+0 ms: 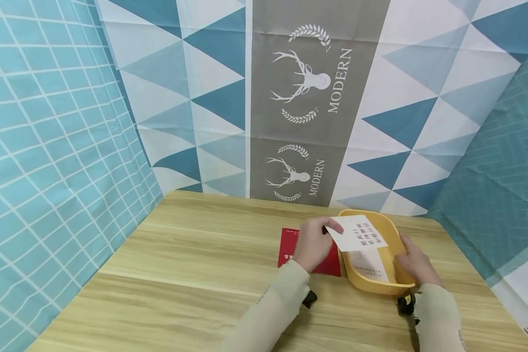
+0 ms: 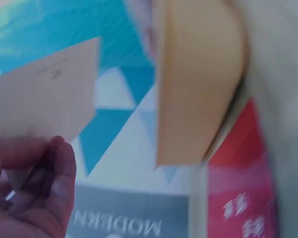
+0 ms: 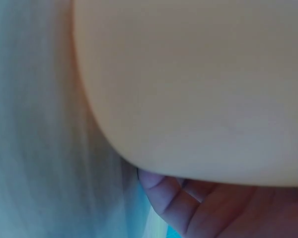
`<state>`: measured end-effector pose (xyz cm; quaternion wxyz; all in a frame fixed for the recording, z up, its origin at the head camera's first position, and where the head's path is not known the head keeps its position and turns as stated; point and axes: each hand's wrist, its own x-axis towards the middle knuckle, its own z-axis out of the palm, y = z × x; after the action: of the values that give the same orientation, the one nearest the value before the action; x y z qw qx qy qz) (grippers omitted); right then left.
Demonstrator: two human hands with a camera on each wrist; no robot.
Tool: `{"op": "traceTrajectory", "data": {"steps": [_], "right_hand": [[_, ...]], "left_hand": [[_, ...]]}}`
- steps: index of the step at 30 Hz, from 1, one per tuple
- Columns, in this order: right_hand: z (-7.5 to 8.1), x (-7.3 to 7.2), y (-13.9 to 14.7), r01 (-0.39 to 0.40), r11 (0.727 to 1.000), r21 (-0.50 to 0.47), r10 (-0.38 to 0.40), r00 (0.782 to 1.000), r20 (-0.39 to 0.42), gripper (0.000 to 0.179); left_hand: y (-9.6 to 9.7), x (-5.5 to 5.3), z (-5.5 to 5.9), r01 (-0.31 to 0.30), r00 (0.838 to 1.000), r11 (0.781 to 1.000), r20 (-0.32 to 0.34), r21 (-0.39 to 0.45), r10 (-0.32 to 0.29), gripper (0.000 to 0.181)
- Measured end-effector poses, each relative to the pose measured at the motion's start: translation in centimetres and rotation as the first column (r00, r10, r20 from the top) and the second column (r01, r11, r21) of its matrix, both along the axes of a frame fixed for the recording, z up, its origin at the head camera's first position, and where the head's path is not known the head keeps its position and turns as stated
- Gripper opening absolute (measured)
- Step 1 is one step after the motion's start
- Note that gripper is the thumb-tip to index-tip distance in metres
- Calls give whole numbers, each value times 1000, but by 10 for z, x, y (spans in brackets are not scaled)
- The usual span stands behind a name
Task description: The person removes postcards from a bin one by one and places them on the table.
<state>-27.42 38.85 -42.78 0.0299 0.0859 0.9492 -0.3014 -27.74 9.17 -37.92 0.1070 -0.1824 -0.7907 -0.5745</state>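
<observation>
Much of the detail was covered or blurred: the small white card (image 1: pixel 358 233) with rows of dark characters hung over the far left part of the rounded, yellow-orange tub (image 1: pixel 378 288), hiding some of that rim and the upper part of what lay beneath. Its characters were too small to read with certainty, and in the left wrist view the card ran off the left edge, showing only a faint mark on its other face. The left hand (image 1: pixel 313 244) had it pinched by one edge between thumb and fingers, and that hand and its pale sleeve (image 1: pixel 268 303) covered the middle and near left of the flat red booklet (image 1: pixel 327 261), whose white print was only partly visible. The tub stood at the right of the pale wood-grain table (image 1: pixel 180 274), just right of the booklet. Inside it, toward the left, lay a white printed sheet (image 1: pixel 369 264) with lines of small, unclear lettering. The right hand (image 1: pixel 418 261) gripped the tub's right side, with fingers at the rim; the tub's wall hid part of that hand in the right wrist view and filled most of it. The black wrist devices (image 1: pixel 406 304) were partly hidden by the sleeves.
</observation>
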Motion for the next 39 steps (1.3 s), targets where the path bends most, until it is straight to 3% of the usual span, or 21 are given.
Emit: {"op": "traceTrajectory", "data": {"steps": [3,6,9,13,15,18,21,25,27,30,33,35,39], "right_hand": [[1,1,-1,-6,1000,-5,6,1000,3,76],[1,2,-2,-7,1000,-11,7,1000,12,77],[2,2,-1,-8,1000,1,8,1000,11,76],[3,1,0,-20,1000,5,20,1000,6,76],[4,1,0,-18,1000,-3,18,1000,5,75],[4,2,0,-12,1000,-20,13,1000,7,75],[2,3,-1,-9,1000,-28,9,1000,9,75],[3,3,-2,-10,999,-33,10,1000,12,75],[4,3,-2,-8,999,-32,9,1000,11,76],[4,3,-2,-11,1000,-27,12,1000,9,75],[4,3,-2,-17,1000,-23,17,1000,7,75],[3,4,-2,-22,999,-23,22,1000,7,76],[3,3,-2,-21,999,-33,22,1000,10,76]], "left_hand": [[-24,-11,12,9,1000,999,23,48,-10,32],[-48,-21,23,48,994,986,92,160,-63,36],[-68,-29,30,51,983,941,149,336,-106,38],[-84,-34,33,13,988,875,129,484,-86,31],[-89,-34,32,7,989,863,126,506,-82,40],[-95,-37,29,42,978,857,156,513,-142,69],[-102,-38,26,65,967,882,187,467,-171,87],[-107,-41,24,74,963,914,211,400,-170,93],[-109,-42,22,47,969,936,211,349,-127,85],[-111,-43,18,-38,979,971,202,235,-10,63],[-114,-44,14,-109,975,985,207,134,79,48],[-117,-45,13,-123,972,988,213,92,101,46],[-122,-46,9,-93,969,994,234,57,77,49]]}}
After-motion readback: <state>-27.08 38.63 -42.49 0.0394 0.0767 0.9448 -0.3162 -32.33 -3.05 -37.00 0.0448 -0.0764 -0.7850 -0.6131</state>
